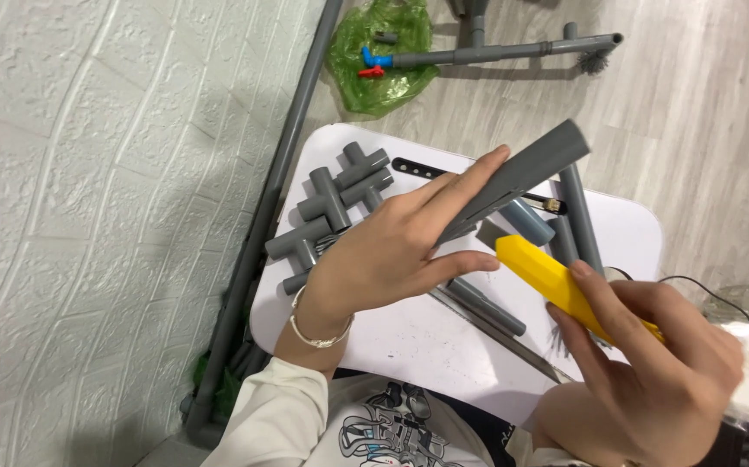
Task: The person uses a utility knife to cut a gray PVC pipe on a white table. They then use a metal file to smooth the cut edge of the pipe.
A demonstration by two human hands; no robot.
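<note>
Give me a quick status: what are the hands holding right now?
Left hand grips grey pipe. Right hand grips yellow tool, tip near pipe. Grey tee fittings lie on white table, nothing between.

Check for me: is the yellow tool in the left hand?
No, the right hand holds the yellow tool; the left hand holds a grey pipe.

Grey pipe (521, 173), bright yellow tool (564, 285), white bench (409, 337). Grey tee fittings (331, 207) lie by a white embossed brick-pattern wall (89, 216). Green plastic bag (383, 60) holds blue and red bits on pale wood-grain floor (694, 130).
</note>
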